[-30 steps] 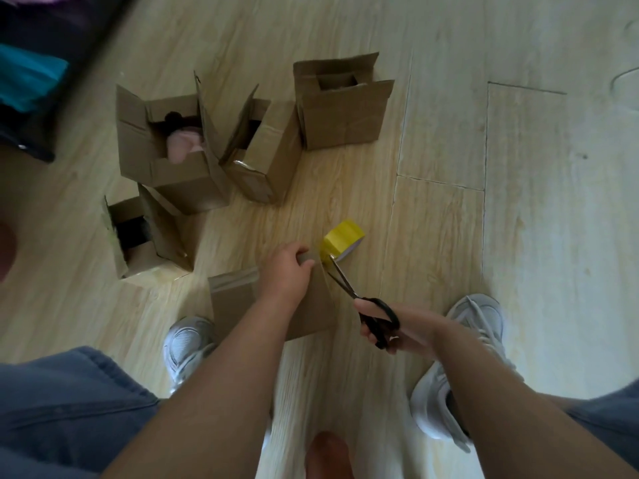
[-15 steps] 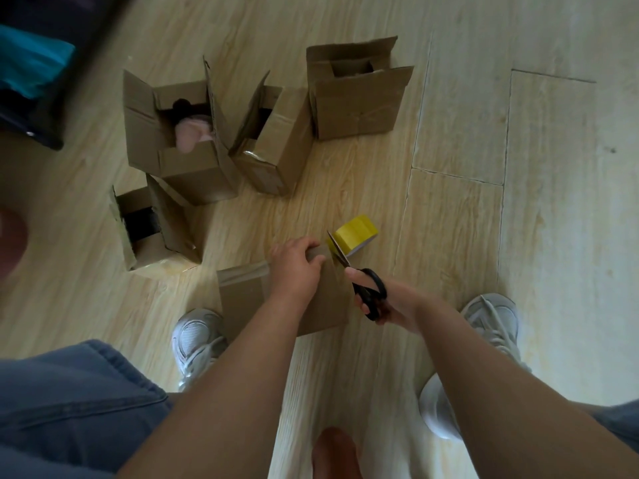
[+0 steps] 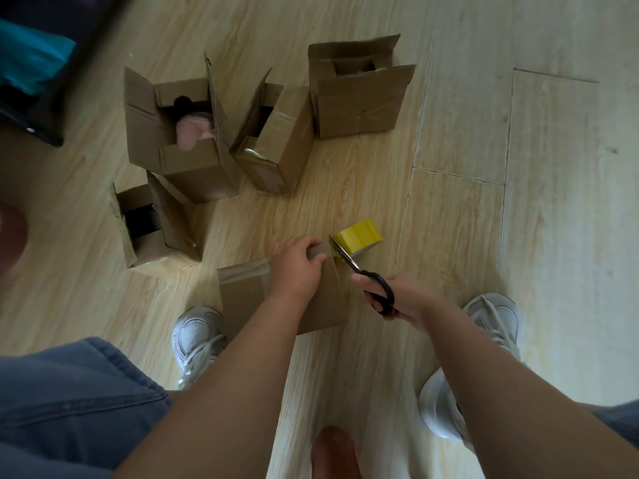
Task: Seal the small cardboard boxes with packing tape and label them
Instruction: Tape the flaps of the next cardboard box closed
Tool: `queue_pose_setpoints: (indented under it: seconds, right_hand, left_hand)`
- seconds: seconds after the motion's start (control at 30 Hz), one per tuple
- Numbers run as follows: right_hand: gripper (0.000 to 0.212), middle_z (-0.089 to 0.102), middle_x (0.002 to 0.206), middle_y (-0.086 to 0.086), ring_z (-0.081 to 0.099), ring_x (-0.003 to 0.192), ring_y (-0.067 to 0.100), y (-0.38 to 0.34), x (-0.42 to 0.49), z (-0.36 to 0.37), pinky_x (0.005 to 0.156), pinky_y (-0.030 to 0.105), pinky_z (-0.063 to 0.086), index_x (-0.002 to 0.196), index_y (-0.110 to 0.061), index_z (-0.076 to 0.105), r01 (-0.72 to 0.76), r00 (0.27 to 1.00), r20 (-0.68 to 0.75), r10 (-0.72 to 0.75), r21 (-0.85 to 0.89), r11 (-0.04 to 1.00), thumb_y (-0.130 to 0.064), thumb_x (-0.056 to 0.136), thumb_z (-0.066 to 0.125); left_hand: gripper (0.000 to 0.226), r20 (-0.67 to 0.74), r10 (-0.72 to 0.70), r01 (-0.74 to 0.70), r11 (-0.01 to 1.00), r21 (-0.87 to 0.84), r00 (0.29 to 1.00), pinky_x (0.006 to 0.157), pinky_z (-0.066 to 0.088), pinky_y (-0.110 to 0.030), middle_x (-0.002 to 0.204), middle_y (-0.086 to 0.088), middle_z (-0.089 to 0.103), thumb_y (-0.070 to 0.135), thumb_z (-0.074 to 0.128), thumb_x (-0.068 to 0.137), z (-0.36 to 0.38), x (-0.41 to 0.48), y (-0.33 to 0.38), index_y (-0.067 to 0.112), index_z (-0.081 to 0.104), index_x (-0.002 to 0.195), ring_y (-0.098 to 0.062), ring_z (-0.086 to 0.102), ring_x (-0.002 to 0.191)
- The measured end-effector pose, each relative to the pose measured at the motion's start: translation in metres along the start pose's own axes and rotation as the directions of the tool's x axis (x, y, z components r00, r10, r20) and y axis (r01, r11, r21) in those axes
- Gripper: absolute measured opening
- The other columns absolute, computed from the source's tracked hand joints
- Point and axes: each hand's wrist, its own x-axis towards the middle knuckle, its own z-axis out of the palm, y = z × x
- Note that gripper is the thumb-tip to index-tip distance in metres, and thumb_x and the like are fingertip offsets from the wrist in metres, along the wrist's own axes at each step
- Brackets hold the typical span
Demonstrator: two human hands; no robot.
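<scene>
A closed cardboard box (image 3: 249, 295) with tape along its top lies on the floor between my feet. My left hand (image 3: 297, 264) grips its far right corner, fingers curled over the edge. My right hand (image 3: 397, 299) holds black-handled scissors (image 3: 359, 271), whose blades point up-left at the tape stretched between the box and the yellow tape roll (image 3: 359, 236). The roll lies on the floor just beyond the box's corner.
Several open cardboard boxes stand further out: one with a pink item (image 3: 179, 133), a tilted one (image 3: 276, 140), one at the back (image 3: 356, 95) and one on its side at the left (image 3: 152, 223). My white shoes (image 3: 197, 340) flank the box. Dark furniture (image 3: 38, 63) fills the top left.
My right hand has brought the scissors in from the right to the tape beside the box corner. The left hand has stayed on the box.
</scene>
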Motion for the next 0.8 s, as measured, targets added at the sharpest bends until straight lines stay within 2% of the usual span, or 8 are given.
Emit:
queue_pose_setpoints:
  seconds: [0.17,0.33,0.4,0.57,0.7,0.8]
  right_hand:
    - [0.047,0.051,0.055,0.001,0.042,0.048,0.012,-0.008,-0.005,-0.001,0.051,0.024,0.036,0.064,-0.012,0.058,0.032,0.999,-0.012,-0.032,0.003,0.999,-0.052,0.081,0.076]
    - [0.054,0.054,0.062,0.000,0.048,0.056,0.015,-0.011,-0.010,0.004,0.058,0.027,0.040,0.074,-0.014,0.056,0.011,0.983,0.185,-0.014,0.017,1.000,-0.067,0.085,0.060]
    - [0.055,0.054,0.064,0.000,0.049,0.058,0.015,-0.013,-0.012,0.003,0.060,0.028,0.041,0.079,-0.014,0.055,0.015,0.976,0.218,-0.017,0.011,1.000,-0.069,0.087,0.056]
    - [0.054,0.051,0.065,0.004,0.047,0.057,0.015,-0.010,-0.014,-0.008,0.059,0.030,0.038,0.072,-0.015,0.054,0.026,0.948,0.316,-0.037,0.040,0.999,-0.068,0.083,0.065]
    - [0.054,0.052,0.065,0.001,0.047,0.057,0.013,-0.010,-0.014,-0.013,0.058,0.026,0.040,0.078,-0.014,0.055,-0.011,0.956,0.292,0.025,-0.049,0.999,-0.067,0.077,0.065]
    - [0.055,0.056,0.070,0.001,0.050,0.063,0.013,-0.006,-0.016,-0.020,0.065,0.027,0.043,0.085,-0.012,0.059,-0.048,0.958,0.273,0.093,-0.168,0.985,-0.065,0.075,0.067]
  left_hand:
    - [0.029,0.003,-0.003,0.003,1.000,-0.003,1.000,0.105,0.036,-0.036,0.124,-0.002,0.061,0.022,0.063,0.093,-0.001,-0.001,0.001,0.018,0.064,0.122,-0.024,0.045,0.122]
    - [0.029,0.015,-0.009,0.009,1.000,0.003,1.000,0.109,0.036,-0.042,0.125,-0.001,0.060,0.024,0.062,0.094,-0.002,-0.002,0.002,0.020,0.064,0.123,-0.024,0.045,0.124]
    - [0.029,0.015,-0.009,0.009,1.000,0.001,1.000,0.108,0.036,-0.042,0.125,-0.001,0.060,0.024,0.062,0.094,-0.003,-0.002,0.002,0.020,0.064,0.123,-0.024,0.045,0.124]
    - [0.028,0.009,-0.001,0.001,1.000,0.008,1.000,0.111,0.034,-0.045,0.123,-0.002,0.061,0.023,0.063,0.094,-0.003,-0.003,0.004,0.019,0.064,0.121,-0.024,0.047,0.123]
    - [0.028,0.011,-0.005,0.005,1.000,-0.001,1.000,0.110,0.035,-0.043,0.123,-0.002,0.060,0.022,0.062,0.094,-0.004,-0.004,0.005,0.018,0.064,0.121,-0.024,0.047,0.122]
    - [0.029,0.013,-0.004,0.004,1.000,0.000,1.000,0.110,0.035,-0.043,0.123,-0.004,0.061,0.021,0.063,0.093,-0.004,-0.003,0.005,0.016,0.065,0.121,-0.025,0.048,0.121]
